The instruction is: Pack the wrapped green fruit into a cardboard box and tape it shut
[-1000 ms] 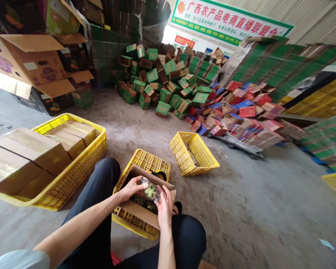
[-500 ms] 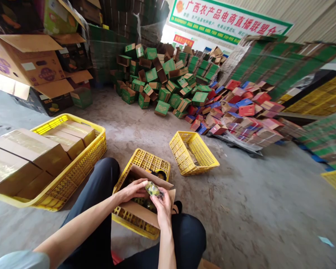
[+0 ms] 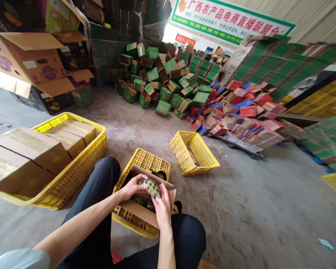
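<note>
At the lower centre of the frame, the left hand (image 3: 134, 186) is pinching one end of a dark-spotted, yellow-green wrapped item (image 3: 151, 187) between thumb and fingers, while the right hand (image 3: 162, 203), partly open, is holding its other end. The item is hanging over an open cardboard box (image 3: 142, 212), which is sitting on a yellow crate (image 3: 148, 158). A yellow basket (image 3: 207, 151) is standing right of centre; a larger crate (image 3: 100, 144) is holding closed cartons (image 3: 30, 144) at the left.

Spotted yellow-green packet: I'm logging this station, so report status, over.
Left hand and right hand both on spotted packet, above open brown cardboard box. Round black-and-yellow object by box's far flap. Hands partly hide box interior.
</note>
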`<act>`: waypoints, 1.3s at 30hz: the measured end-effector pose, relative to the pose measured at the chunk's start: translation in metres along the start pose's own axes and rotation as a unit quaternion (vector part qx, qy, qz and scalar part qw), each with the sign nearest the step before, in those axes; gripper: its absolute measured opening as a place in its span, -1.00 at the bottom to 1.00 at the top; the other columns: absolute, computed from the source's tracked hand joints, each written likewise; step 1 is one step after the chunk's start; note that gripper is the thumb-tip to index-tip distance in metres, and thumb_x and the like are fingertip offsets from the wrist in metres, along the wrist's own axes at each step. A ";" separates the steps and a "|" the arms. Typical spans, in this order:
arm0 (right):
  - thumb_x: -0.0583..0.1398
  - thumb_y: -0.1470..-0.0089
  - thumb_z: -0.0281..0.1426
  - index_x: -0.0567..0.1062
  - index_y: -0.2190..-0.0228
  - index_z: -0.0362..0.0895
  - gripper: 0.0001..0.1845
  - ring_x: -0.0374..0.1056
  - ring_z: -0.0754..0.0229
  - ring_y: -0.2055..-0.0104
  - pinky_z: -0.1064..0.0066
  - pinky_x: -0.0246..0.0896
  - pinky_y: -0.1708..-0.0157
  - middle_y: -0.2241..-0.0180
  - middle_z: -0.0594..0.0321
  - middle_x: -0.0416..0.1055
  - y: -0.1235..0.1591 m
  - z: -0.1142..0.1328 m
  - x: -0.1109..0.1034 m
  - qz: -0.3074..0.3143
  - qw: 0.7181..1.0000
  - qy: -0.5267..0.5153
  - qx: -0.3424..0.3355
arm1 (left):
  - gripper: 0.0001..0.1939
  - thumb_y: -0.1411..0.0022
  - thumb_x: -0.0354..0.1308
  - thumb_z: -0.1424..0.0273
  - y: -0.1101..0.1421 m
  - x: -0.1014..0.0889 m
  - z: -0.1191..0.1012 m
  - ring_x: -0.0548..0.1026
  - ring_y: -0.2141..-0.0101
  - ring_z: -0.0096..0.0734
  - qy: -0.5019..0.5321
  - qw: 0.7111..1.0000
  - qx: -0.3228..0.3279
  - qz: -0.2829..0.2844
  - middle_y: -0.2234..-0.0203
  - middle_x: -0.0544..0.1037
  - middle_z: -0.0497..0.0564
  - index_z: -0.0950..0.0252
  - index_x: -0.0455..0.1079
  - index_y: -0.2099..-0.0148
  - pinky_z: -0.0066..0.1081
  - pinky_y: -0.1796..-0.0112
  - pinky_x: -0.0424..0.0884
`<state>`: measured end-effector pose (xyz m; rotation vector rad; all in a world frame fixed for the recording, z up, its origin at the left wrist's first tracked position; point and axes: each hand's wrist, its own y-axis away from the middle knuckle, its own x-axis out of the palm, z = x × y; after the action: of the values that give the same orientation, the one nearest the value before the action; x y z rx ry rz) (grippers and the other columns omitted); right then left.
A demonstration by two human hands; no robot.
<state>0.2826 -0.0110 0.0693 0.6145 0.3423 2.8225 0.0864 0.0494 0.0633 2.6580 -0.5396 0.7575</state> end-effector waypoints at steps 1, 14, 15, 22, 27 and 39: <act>0.41 0.09 -0.34 0.51 -0.16 0.19 -0.26 0.15 -0.08 -0.45 -0.06 0.27 -0.31 -0.35 0.25 0.34 0.000 0.001 0.000 0.003 1.000 -0.022 0.014 | -0.41 -0.03 0.59 0.20 0.000 -0.001 0.000 0.58 0.11 -0.25 0.000 1.000 0.004 0.003 0.03 0.54 0.04 0.20 0.44 -0.03 -0.27 0.08 0.54; 0.51 0.03 -0.18 0.50 -0.19 0.17 -0.26 0.41 -0.11 -0.28 -0.03 0.41 -0.21 -0.28 0.19 0.44 0.006 0.017 0.010 0.004 1.000 -0.008 0.004 | -0.09 -0.04 0.60 0.23 -0.001 0.006 -0.014 0.48 -0.13 -0.09 -0.011 0.996 0.035 0.085 -0.14 0.54 0.11 0.16 0.34 -0.39 -0.24 -0.14 0.36; 0.50 0.03 -0.19 0.50 -0.19 0.17 -0.26 0.41 -0.10 -0.28 -0.02 0.41 -0.21 -0.27 0.19 0.44 0.006 0.023 0.010 0.014 1.000 -0.003 0.000 | -0.16 -0.06 0.59 0.21 0.000 0.009 -0.022 0.49 -0.12 -0.08 -0.031 0.995 0.029 0.094 -0.13 0.55 0.11 0.18 0.39 -0.35 -0.25 -0.12 0.38; 0.53 0.07 -0.17 0.55 -0.11 0.07 -0.31 0.47 -0.15 -0.20 0.03 0.44 -0.16 -0.16 0.11 0.56 0.009 0.057 0.008 0.081 0.994 0.066 0.020 | -0.45 -0.13 0.53 0.10 0.006 0.011 -0.065 0.60 0.06 -0.07 -0.121 0.978 -0.017 0.167 0.05 0.64 0.14 0.30 0.57 -0.06 -0.22 0.03 0.51; 0.52 0.04 -0.12 0.53 -0.12 0.02 -0.30 0.56 -0.10 -0.06 0.06 0.47 -0.09 0.03 0.09 0.65 0.015 0.064 0.003 0.106 0.983 0.135 0.066 | -0.44 -0.05 0.58 0.14 0.012 -0.004 -0.056 0.61 0.05 -0.05 -0.118 0.981 -0.007 0.157 0.08 0.66 0.12 0.31 0.61 -0.03 -0.18 -0.04 0.48; 0.55 0.17 -0.02 0.50 0.33 -0.04 -0.47 0.57 0.05 0.22 0.21 0.55 0.18 0.31 0.25 0.62 0.001 0.057 0.001 0.017 0.993 0.119 0.012 | -0.51 -0.02 0.62 0.24 -0.001 -0.001 -0.031 0.63 0.17 -0.26 0.002 0.999 0.000 0.035 0.16 0.65 0.07 0.30 0.49 0.10 -0.26 0.04 0.51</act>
<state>0.3062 -0.0016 0.1208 0.2908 0.4121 2.9327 0.0729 0.0631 0.0874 2.6496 -0.6350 0.7829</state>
